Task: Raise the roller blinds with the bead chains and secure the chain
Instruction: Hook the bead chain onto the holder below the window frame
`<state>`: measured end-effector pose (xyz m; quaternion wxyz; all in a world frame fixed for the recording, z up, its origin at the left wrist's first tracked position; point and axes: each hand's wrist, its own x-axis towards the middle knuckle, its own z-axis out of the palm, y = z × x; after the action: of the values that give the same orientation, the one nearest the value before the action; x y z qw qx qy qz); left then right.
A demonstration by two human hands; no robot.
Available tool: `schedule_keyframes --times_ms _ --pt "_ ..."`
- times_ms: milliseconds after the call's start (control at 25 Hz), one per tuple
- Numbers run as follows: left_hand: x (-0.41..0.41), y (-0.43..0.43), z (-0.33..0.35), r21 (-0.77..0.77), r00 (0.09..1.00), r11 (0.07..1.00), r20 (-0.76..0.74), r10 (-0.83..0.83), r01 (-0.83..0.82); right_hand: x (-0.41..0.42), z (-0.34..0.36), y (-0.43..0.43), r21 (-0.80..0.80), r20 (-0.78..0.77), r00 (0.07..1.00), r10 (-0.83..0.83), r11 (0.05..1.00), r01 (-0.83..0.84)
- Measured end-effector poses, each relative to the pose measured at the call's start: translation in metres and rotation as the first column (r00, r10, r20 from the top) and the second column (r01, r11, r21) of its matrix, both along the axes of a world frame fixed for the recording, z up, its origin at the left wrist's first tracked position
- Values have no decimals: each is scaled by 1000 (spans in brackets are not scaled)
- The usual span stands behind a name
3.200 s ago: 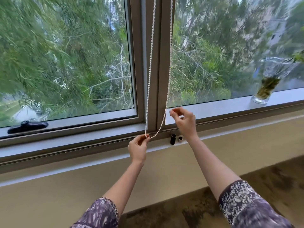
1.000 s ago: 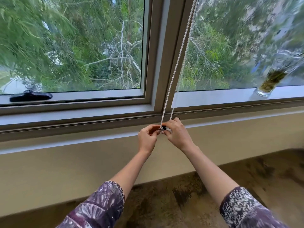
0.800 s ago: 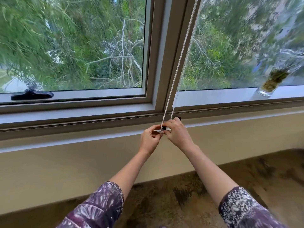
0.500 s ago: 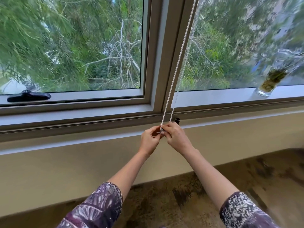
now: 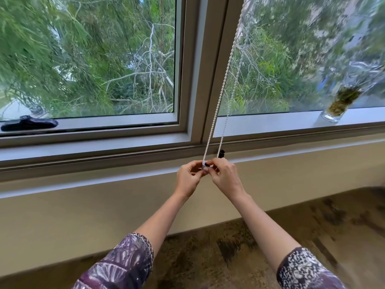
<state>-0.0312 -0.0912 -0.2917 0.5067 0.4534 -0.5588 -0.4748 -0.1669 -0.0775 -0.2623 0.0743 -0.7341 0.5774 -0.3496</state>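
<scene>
2 hands are held together just below the window frame [image 5: 195, 80], at the bottom end of the bead chain [image 5: 218, 97]. The left hand [image 5: 188, 178] and the right hand [image 5: 226, 177] meet fingertip to fingertip, and both are pinched onto the chain's lowest loop, where a small dark piece [image 5: 206, 163] is partly seen between the fingers; what that piece is cannot be told. From that point 2 strands of the white chain run upward, drawn fairly straight and leaning to the right, across the frame's vertical post and the right-hand glass, and they leave the top of the view. A short black cylinder [image 5: 221, 153] is seen just beside the right-hand strand, against the lower rail of the frame and just above the right hand. Patterned sleeves are worn on both forearms. A black window handle [image 5: 29, 123] lies on the bottom rail of the left-hand pane, far left of the frame's post. A glass vase [image 5: 341, 101] with green stems stands on the ledge, well to the right of the post. Blurred green trees are seen through both panes.
</scene>
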Motion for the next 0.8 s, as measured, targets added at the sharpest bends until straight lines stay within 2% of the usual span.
schedule_keyframes --times_ms 80,160,280,360,440,640,800 --pt "-1 -1 0 -13 1000 1000 -2 15 -15 -1 -2 3 -59 14 999 30 998 -29" --pt "-4 -3 -2 0 1000 1000 -26 5 -5 -3 -3 5 -48 56 998 43 998 -40" --pt "-8 -6 -6 30 998 1000 -66 -3 5 -4 -1 7 -36 273 961 47 999 -39" --pt "-13 -8 -10 53 996 999 -92 11 -6 -6 2 5 -55 459 888 -12 998 42" --pt "-17 -9 -14 77 994 997 -104 18 -10 -11 5 1 9 545 834 -86 995 97" --pt "-28 -14 -20 78 991 997 -133 11 -1 -23 0 -11 184 278 960 -20 982 -33" --pt "-37 -20 -21 46 994 999 -112 19 -14 -29 -2 -23 159 196 981 6 987 -38"
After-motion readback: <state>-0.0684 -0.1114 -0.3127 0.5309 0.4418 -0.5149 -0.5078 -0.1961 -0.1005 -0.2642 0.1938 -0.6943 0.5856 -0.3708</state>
